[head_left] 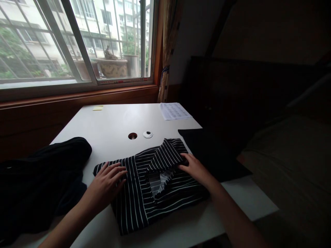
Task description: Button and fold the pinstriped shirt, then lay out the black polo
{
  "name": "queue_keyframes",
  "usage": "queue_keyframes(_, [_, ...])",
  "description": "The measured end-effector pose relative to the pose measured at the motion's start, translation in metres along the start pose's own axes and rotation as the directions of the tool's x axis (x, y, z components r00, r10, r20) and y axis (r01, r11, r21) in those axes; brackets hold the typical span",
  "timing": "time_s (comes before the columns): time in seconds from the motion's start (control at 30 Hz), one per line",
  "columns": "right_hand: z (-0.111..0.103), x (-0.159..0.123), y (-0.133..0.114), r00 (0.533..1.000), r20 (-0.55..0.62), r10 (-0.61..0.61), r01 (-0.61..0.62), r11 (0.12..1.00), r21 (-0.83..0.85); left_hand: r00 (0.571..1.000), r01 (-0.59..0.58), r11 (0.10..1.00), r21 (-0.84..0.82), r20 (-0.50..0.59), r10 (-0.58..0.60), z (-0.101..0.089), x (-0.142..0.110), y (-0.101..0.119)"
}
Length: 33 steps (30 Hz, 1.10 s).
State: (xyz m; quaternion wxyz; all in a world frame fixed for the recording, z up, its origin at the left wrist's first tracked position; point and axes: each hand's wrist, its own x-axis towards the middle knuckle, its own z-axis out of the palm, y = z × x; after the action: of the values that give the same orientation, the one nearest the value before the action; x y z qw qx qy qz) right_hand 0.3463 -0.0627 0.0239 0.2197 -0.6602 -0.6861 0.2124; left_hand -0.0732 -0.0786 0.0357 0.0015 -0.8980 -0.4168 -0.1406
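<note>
A black shirt with white stripes [134, 193] lies folded on the white table [113, 127] in front of me. My left hand [110, 177] rests flat on the shirt's left part, its fingers stretched out over the stripes. At the upper right, my right hand [192, 167] has its thumb and fingers closed on the edge of the shirt's collar [165, 155]. The collar stands partly raised, and its lighter inner side shows at the neck opening. The shirt's underside is hidden.
Dark clothing [49, 175] is heaped at the table's left. A flat black cloth [214, 155] lies on the right side. Printed papers [175, 111], a yellow sticky note [98, 107], a cable hole [132, 136] and its round cover [148, 134] are farther back, below the window.
</note>
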Motion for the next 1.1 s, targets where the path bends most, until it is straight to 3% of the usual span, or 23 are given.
queue_keyframes(0.13, [-0.001,0.016,-0.009,0.997,0.072,0.004,-0.017,0.985,0.172,0.997,-0.072,0.990,-0.121,-0.032,0.069,-0.006,0.026,0.023])
queue_keyframes(0.23, [0.001,0.028,-0.017,0.997,0.059,-0.048,0.028,0.954,0.298,0.995,-0.097,0.979,-0.176,-0.048,0.090,-0.002,0.048,0.039])
queue_keyframes(0.43, [0.002,0.041,-0.036,0.995,0.030,-0.098,0.075,0.897,0.435,0.995,-0.101,0.975,-0.200,-0.046,0.093,0.023,0.091,0.076])
queue_keyframes(0.57, [0.000,0.049,-0.050,0.993,0.012,-0.116,0.098,0.890,0.446,0.985,-0.050,0.921,-0.386,-0.170,-0.018,0.038,0.111,0.091])
queue_keyframes(0.63, [0.000,0.056,-0.060,0.992,0.016,-0.125,0.101,0.868,0.487,0.968,0.046,0.807,-0.589,-0.173,-0.182,0.041,0.121,0.088])
queue_keyframes(0.7, [0.003,0.065,-0.071,0.991,0.024,-0.133,0.099,0.835,0.541,0.939,0.161,0.571,-0.805,-0.053,-0.339,0.043,0.131,0.079])
queue_keyframes(0.77, [0.007,0.073,-0.083,0.987,0.048,-0.152,0.091,0.785,0.613,0.911,0.245,0.322,-0.915,0.103,-0.400,0.045,0.140,0.067])
queue_keyframes(0.83, [0.013,0.081,-0.093,0.973,0.100,-0.208,0.085,0.724,0.685,0.892,0.292,0.179,-0.940,0.200,-0.405,0.048,0.145,0.053])
queue_keyframes(1.0, [0.019,0.080,-0.104,0.907,0.178,-0.381,0.121,0.642,0.757,0.832,0.366,0.074,-0.928,0.290,-0.474,0.060,0.146,0.028])
queue_keyframes(1.1, [0.012,0.063,-0.100,0.894,0.173,-0.414,0.218,0.737,0.639,0.810,0.393,0.050,-0.918,0.320,-0.492,0.066,0.148,0.017])
